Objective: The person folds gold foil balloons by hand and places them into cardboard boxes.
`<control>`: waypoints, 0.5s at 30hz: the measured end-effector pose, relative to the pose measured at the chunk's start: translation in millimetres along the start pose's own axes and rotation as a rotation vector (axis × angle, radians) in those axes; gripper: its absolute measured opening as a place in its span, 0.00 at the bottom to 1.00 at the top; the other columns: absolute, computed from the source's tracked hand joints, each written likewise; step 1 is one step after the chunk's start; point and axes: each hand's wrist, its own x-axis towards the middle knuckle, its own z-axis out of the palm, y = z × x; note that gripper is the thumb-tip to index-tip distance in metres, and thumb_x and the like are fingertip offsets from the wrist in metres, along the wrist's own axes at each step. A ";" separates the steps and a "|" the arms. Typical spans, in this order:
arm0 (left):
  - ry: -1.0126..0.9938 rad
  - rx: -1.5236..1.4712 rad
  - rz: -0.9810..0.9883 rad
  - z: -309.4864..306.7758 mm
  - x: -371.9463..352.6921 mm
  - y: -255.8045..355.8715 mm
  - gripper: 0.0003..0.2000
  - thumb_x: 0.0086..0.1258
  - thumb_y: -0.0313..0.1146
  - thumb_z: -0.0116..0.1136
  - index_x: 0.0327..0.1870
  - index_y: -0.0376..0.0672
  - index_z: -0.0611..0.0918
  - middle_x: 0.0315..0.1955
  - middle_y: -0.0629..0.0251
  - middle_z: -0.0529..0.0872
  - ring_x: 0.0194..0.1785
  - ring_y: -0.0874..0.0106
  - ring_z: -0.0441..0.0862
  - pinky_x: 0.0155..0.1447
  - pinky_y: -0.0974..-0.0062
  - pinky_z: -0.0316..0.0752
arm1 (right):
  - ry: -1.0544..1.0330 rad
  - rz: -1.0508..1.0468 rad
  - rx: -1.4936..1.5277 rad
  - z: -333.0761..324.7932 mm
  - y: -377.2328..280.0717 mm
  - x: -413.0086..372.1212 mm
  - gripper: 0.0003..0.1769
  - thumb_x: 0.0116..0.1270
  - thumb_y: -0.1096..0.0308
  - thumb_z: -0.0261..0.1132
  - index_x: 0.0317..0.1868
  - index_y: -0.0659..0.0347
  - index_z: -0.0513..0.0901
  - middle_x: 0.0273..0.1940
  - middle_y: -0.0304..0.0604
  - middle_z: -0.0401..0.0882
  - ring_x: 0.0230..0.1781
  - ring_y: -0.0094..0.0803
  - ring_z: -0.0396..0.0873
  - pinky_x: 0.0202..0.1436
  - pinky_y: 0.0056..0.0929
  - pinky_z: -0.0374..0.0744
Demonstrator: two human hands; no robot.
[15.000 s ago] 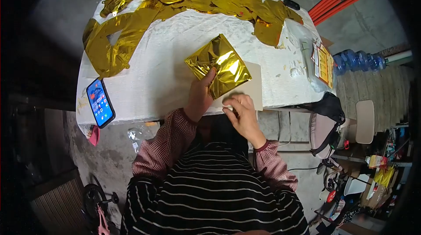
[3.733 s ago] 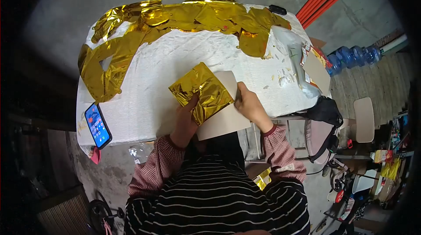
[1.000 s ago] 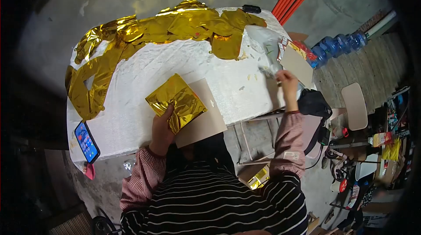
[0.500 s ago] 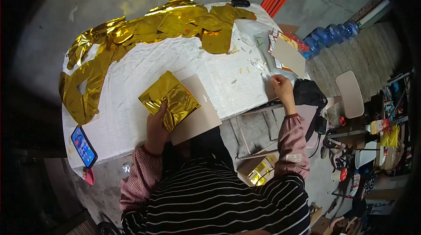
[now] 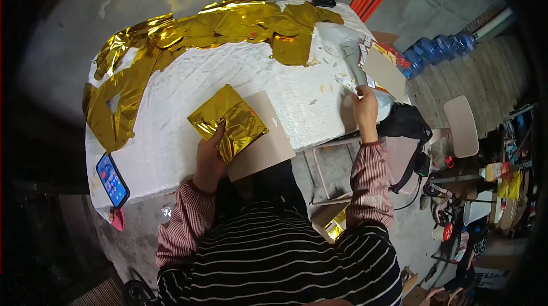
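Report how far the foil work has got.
Done: one foil piece lies folded into a square on the card. In hand: the left hand presses it down; the right hand reaches toward the packets at the table edge. Left: a heap of unfolded foil along the far side.

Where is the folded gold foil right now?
Head view: the folded gold foil lies left of centre on the white table, partly over a cardboard sheet, with the left hand on its near corner.
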 end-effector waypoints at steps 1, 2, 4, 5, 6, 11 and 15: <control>-0.001 0.009 -0.009 2.8 -2.0 2.2 0.16 0.77 0.30 0.47 0.60 0.32 0.71 0.52 0.54 0.80 0.51 0.61 0.83 0.55 0.62 0.81 | -0.129 0.087 -0.053 3.2 9.7 3.2 0.08 0.61 0.70 0.64 0.39 0.65 0.83 0.38 0.54 0.82 0.36 0.46 0.82 0.40 0.37 0.78; 0.000 0.018 -0.014 4.3 -3.1 4.0 0.16 0.78 0.31 0.45 0.61 0.32 0.69 0.53 0.54 0.80 0.52 0.61 0.82 0.57 0.61 0.81 | -0.259 0.172 -0.102 8.8 17.9 3.1 0.08 0.61 0.69 0.64 0.38 0.64 0.84 0.40 0.55 0.81 0.37 0.47 0.82 0.41 0.38 0.78; -0.014 0.044 0.018 3.7 -2.9 2.4 0.16 0.78 0.31 0.45 0.61 0.32 0.69 0.53 0.54 0.79 0.52 0.61 0.82 0.57 0.61 0.81 | -0.228 0.053 -0.168 13.8 20.6 -11.6 0.09 0.63 0.68 0.63 0.38 0.63 0.84 0.40 0.55 0.81 0.37 0.50 0.81 0.41 0.40 0.78; -0.006 0.029 0.020 4.6 -3.3 3.1 0.16 0.77 0.30 0.46 0.60 0.31 0.70 0.52 0.53 0.80 0.52 0.61 0.83 0.55 0.63 0.81 | -0.179 0.025 -0.159 15.1 15.6 -15.8 0.09 0.63 0.67 0.63 0.38 0.63 0.84 0.38 0.55 0.81 0.37 0.51 0.80 0.41 0.41 0.77; 0.007 0.014 0.022 4.2 -4.4 2.8 0.16 0.76 0.29 0.48 0.59 0.30 0.71 0.51 0.53 0.81 0.51 0.62 0.83 0.54 0.65 0.81 | -0.135 -0.003 -0.149 16.5 10.9 -19.9 0.09 0.64 0.67 0.62 0.38 0.63 0.85 0.37 0.54 0.81 0.37 0.52 0.80 0.41 0.42 0.77; 0.006 -0.010 0.018 3.2 -3.4 3.4 0.16 0.76 0.29 0.47 0.60 0.31 0.71 0.52 0.53 0.80 0.52 0.62 0.83 0.55 0.65 0.81 | -0.256 0.006 -0.057 11.6 -15.7 -29.6 0.08 0.61 0.70 0.63 0.37 0.65 0.83 0.36 0.58 0.78 0.40 0.54 0.78 0.44 0.44 0.77; -0.020 -0.029 0.003 7.7 -4.3 6.9 0.16 0.77 0.30 0.47 0.61 0.31 0.70 0.53 0.53 0.79 0.53 0.62 0.82 0.56 0.64 0.81 | -0.264 -0.086 0.281 25.3 -49.0 -48.4 0.06 0.63 0.73 0.65 0.37 0.67 0.83 0.28 0.49 0.81 0.27 0.36 0.79 0.33 0.30 0.76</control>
